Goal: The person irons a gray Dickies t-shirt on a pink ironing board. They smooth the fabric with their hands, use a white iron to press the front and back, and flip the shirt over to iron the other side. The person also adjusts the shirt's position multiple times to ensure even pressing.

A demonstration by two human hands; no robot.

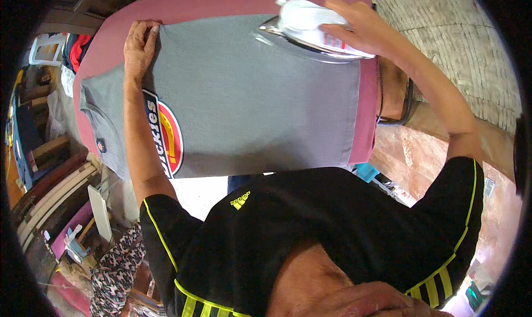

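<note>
A grey T-shirt (pixel 249 95) with a printed chest badge is spread over a maroon-covered ironing board (pixel 221 3), its collar end toward the left. My right hand (pixel 360 28) grips the handle of a white clothes iron (pixel 307 23) at the shirt's far right. The iron's pointed front faces left, and its metal soleplate edge is slightly blurred. At the far left edge of the shirt, my left hand (pixel 141 42) rests on the cloth with its fingers stretched out. My left forearm covers part of the printed badge (pixel 169 137).
A patterned, wood-look wall or panel (pixel 454 45) stands beyond the board at the right. A black cord (pixel 380 95) hangs by the board's right end. Shelves with piled goods (pixel 55 189) and camouflage-patterned cloth (pixel 116 267) lie to the left. A white plastic stool (pixel 47 49) is at the far left.
</note>
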